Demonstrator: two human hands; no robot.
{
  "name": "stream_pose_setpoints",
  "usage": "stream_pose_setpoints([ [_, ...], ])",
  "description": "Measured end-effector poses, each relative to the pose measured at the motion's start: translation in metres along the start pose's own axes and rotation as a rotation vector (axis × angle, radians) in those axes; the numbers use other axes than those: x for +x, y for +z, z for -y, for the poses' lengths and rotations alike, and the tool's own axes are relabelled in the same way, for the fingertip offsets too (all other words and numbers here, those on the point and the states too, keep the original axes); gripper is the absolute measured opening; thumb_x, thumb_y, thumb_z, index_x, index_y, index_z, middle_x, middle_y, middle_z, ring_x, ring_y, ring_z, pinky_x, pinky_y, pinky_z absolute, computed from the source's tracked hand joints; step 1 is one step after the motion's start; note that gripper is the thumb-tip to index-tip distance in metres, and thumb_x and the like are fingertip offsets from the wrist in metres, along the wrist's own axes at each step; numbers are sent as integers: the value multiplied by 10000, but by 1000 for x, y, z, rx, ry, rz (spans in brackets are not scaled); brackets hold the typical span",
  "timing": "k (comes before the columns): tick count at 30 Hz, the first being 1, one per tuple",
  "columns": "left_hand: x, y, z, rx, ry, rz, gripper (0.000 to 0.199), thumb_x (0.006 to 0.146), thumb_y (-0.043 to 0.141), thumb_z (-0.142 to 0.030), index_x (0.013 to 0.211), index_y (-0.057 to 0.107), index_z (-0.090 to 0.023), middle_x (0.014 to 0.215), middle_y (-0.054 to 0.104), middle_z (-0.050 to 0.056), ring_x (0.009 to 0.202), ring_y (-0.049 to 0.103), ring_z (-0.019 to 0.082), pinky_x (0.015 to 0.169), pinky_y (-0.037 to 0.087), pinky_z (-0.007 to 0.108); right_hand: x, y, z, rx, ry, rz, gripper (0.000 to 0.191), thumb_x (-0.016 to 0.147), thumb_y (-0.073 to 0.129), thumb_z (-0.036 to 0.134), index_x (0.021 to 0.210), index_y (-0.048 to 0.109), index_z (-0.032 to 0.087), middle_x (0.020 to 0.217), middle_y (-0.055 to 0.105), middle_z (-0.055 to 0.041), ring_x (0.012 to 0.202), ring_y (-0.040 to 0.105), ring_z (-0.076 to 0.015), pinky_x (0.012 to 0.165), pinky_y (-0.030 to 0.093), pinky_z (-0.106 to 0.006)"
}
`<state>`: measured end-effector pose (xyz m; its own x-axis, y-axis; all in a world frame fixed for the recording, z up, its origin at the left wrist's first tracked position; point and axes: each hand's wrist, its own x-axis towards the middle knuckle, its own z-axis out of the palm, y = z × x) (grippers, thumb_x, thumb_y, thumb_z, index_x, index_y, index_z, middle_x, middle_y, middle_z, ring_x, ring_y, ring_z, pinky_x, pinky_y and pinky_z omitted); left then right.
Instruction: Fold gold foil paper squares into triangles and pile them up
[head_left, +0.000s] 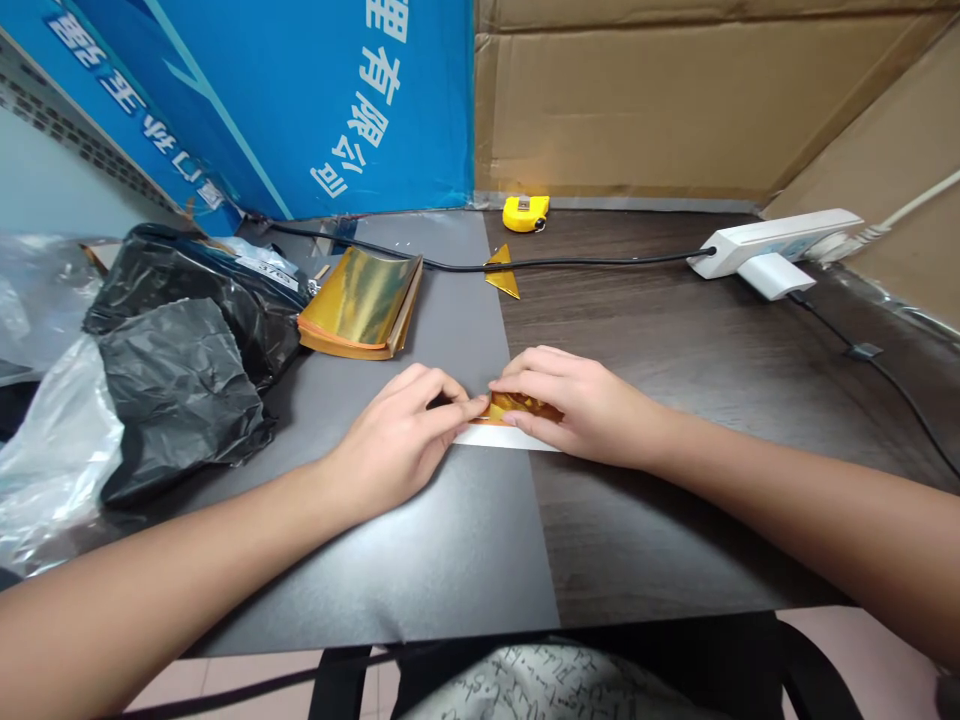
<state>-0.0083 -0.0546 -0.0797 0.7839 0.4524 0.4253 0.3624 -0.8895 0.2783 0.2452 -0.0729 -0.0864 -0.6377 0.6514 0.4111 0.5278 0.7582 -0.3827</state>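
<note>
Left hand (405,430): fingers curled, thumb and forefinger drawn together on the left end of a gold foil sheet (496,408), by which the sheet is held. Right hand (581,405): half closed, arched over the sheet's right part, which is held between fingers and thumb. The foil sheet is partly hidden by the hands and is placed across the seam between a grey mat (345,590) and a dark wood-grain tabletop (637,560). A white strip (499,437) is shown along its near edge; whether it belongs to the sheet cannot be told.

Beyond the left hand: one stack of gold sheets (364,300), curved, laid on the mat. Beyond the right: one folded gold triangle (504,280), crossed by a black cable (600,262). Behind it: one yellow tape measure (525,213), set near the cardboard.

At the far left: crumpled black plastic (184,390) and clear plastic (60,450), heaped together. At the far right: one white power strip (780,240), with a white plug (775,276) fitted. At the back: a blue printed panel (300,90) and brown cardboard (622,100), stood side by side.
</note>
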Motion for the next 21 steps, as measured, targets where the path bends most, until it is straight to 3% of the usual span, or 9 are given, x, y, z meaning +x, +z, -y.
stream_pose_setpoints([
  [3, 0, 0, 0, 9, 5, 12, 263, 1015, 522, -149, 1211, 697, -172, 1015, 659, 64, 912, 558, 168, 818, 485, 310, 0, 0, 0, -26, -32, 11, 307, 1025, 549, 262, 1270, 670, 122, 1120, 700, -117, 984, 619, -207, 897, 555, -370],
  [8, -2, -2, 0, 55, -40, 7, 242, 996, 587, -202, 1210, 694, -171, 963, 674, 50, 880, 570, 179, 799, 485, 325, 0, -2, 0, -107, -59, 40, 303, 1037, 515, 259, 1231, 713, 135, 1120, 690, -121, 951, 593, -206, 863, 568, -368],
  [14, -2, -5, 1, 85, -44, -19, 145, 968, 649, -249, 1044, 736, -162, 887, 680, 35, 830, 586, 175, 762, 485, 327, 0, -2, 1, -143, -67, 42, 314, 1037, 514, 261, 1231, 717, 119, 1134, 696, -125, 947, 585, -208, 868, 572, -372],
  [21, -3, -5, -1, 117, -5, -17, 138, 982, 615, -203, 1015, 745, -171, 861, 679, 33, 804, 572, 165, 734, 476, 313, 2, -4, 7, -234, -167, 67, 340, 1054, 455, 201, 1279, 705, 148, 1295, 711, -92, 904, 585, -197, 837, 572, -362],
])
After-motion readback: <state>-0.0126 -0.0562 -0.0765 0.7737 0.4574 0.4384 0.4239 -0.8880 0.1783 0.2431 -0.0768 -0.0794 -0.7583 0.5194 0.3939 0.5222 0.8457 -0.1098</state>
